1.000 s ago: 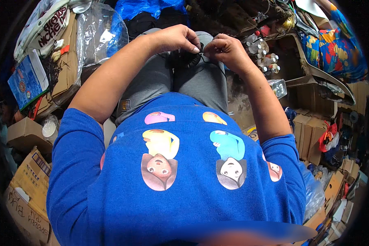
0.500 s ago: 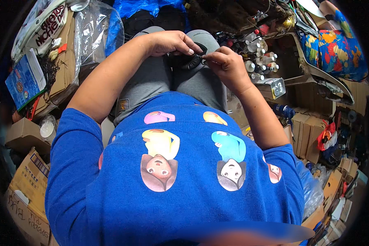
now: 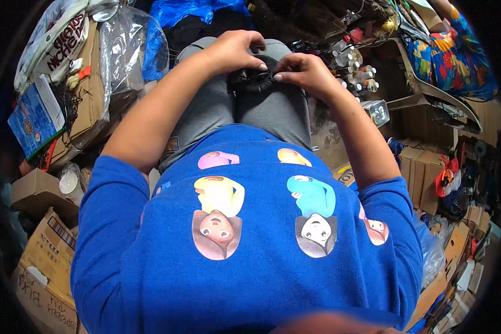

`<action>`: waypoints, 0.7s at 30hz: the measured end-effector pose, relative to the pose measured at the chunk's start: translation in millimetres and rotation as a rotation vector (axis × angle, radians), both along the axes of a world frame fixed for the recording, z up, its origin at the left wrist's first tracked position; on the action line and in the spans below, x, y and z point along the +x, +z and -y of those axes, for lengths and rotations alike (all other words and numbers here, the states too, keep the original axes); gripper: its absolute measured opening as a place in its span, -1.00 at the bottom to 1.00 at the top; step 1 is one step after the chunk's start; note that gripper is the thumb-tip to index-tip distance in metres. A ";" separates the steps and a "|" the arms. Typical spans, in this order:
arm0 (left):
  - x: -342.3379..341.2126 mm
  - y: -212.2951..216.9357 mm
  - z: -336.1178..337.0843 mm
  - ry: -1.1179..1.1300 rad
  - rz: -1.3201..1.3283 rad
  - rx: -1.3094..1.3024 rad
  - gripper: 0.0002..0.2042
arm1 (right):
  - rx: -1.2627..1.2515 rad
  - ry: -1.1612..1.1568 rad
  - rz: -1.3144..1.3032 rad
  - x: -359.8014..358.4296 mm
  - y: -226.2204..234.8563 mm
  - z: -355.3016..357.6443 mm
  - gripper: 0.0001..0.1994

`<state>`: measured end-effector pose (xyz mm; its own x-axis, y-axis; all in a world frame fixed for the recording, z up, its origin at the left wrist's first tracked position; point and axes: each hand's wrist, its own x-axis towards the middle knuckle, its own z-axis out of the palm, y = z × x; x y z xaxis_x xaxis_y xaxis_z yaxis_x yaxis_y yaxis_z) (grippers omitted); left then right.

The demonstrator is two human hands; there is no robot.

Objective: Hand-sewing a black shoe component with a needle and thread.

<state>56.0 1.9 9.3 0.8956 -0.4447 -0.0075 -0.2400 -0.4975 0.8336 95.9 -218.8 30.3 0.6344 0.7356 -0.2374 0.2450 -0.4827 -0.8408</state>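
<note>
A black, rounded item with a ribbed edge [image 3: 257, 86], shaped like a shoe, rests on my lap between my thighs. My left hand [image 3: 235, 53] grips its left side, thumb pressed on the top and index finger arched above. From the right, my right hand [image 3: 307, 72] pinches the item's edge between thumb and curled fingers. Whether a thread or needle is in that pinch is too small to make out. Both hands partly hide the item. Beneath it are my grey trousers [image 3: 270, 111].
Several small clear bottles with white caps [image 3: 362, 75] and a clear square container [image 3: 377, 113] stand to the right. A curved dark frame [image 3: 445, 106] lies beyond them. Flattened cardboard [image 3: 86, 100], clear plastic [image 3: 131, 50] and a blue booklet [image 3: 33, 119] are at the left.
My right hand has come lower and turned, its fingers curling in against the item's edge. My left hand has shifted slightly up, its index finger lifting into an arch.
</note>
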 end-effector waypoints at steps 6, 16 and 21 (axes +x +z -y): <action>-78.3 23.3 -56.7 0.039 -0.160 0.278 -0.72 | 0.673 -0.307 -0.577 -7.8 24.2 89.5 -0.78; -53.9 60.4 -49.6 0.704 -0.303 -1.231 -0.67 | -0.149 -0.440 -0.004 -17.7 -1.8 163.3 -0.77; -32.4 4.8 -104.0 0.364 -0.599 -1.423 -0.58 | -0.571 -0.075 0.668 -50.9 -27.4 181.3 -0.64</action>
